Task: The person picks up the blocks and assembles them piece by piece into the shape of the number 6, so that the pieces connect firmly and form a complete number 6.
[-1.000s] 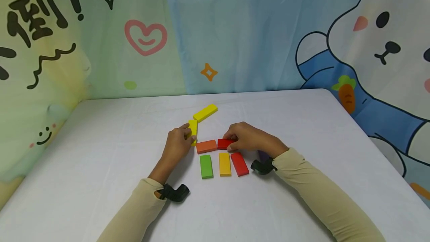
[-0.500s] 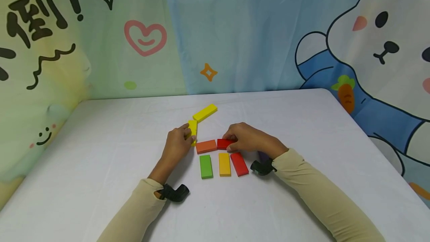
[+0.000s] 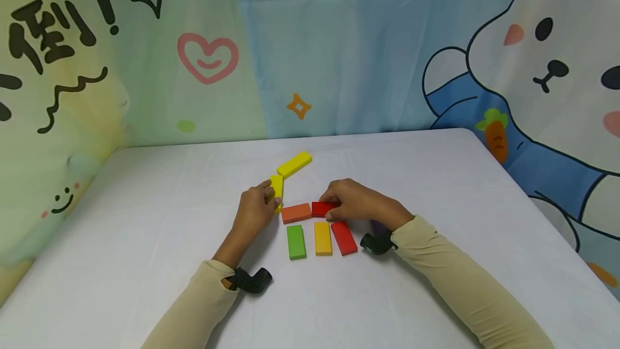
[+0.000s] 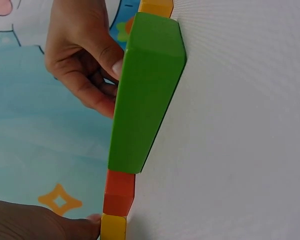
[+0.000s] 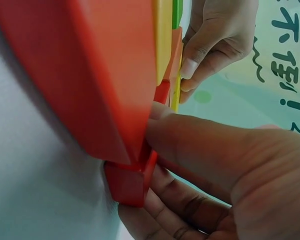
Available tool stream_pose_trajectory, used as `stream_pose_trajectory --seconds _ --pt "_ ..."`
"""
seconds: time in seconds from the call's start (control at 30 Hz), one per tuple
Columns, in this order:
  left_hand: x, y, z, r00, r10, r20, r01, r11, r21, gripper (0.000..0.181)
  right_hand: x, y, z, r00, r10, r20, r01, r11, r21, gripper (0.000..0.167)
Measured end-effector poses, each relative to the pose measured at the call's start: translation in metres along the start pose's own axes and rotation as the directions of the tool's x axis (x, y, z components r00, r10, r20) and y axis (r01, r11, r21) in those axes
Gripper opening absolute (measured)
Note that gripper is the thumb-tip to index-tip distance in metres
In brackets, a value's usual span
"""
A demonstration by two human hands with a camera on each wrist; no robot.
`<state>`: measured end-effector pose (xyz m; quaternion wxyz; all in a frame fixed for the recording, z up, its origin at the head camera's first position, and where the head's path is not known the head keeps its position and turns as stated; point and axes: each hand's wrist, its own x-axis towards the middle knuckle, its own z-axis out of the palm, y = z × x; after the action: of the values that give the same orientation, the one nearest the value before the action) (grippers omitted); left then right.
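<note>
My left hand (image 3: 254, 207) pinches an upright-lying yellow block (image 3: 277, 183) between thumb and fingers, flat on the table. My right hand (image 3: 354, 200) holds a short-looking red block (image 3: 321, 209), its right end hidden under the fingers. Between them lies an orange block (image 3: 296, 213), its ends meeting or nearly meeting both held blocks. A second yellow block (image 3: 294, 165) slants away from the far end of the held yellow one. In the right wrist view, the thumb and fingers curl about the held red block (image 5: 127, 184).
Nearer me lie a green block (image 3: 296, 242), an amber block (image 3: 323, 238) and a tilted red block (image 3: 344, 238). A dark purple thing (image 3: 379, 228) is mostly hidden by the right wrist. A printed cloth (image 3: 339, 69) hangs behind the white table (image 3: 145, 220).
The head view has shifted slightly. Both hands and all the blocks keep their places relative to each other.
</note>
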<state>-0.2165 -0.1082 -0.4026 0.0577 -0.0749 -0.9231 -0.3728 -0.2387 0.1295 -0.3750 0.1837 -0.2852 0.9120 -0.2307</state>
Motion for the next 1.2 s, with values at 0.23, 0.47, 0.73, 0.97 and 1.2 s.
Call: stream_pose_trajectory --seconds 0.23,0.47,0.73,0.97,1.2 --pt "0.0004 0.0001 -0.0007 1.0 0.008 -0.001 -0.008 1.0 0.001 0.021 -0.0004 -0.0006 0.0011 1.0 0.007 -0.014 -0.008 1.0 -0.026 0.038" --pt "0.0001 -0.0005 -0.0028 1.0 0.004 -0.004 -0.004 1.0 -0.004 0.012 -0.0021 -0.0035 0.003 1.0 -0.019 -0.025 0.018 0.999 -0.043 0.04" --pt "-0.0001 -0.0021 -0.0003 1.0 0.001 0.002 -0.002 1.0 0.004 0.012 -0.0042 -0.0031 0.0054 0.999 -0.025 -0.027 0.023 0.998 -0.052 0.041" --pt "-0.0007 -0.0021 0.0004 1.0 0.002 0.001 -0.002 1.0 0.0 0.012 -0.005 -0.0009 0.005 1.0 -0.022 -0.02 0.02 0.998 -0.06 0.042" --pt "0.0002 -0.0023 0.0011 1.0 0.011 0.0 -0.011 1.0 0.001 0.018 -0.008 0.0013 0.0021 1.0 -0.008 -0.014 0.008 0.999 -0.04 0.046"
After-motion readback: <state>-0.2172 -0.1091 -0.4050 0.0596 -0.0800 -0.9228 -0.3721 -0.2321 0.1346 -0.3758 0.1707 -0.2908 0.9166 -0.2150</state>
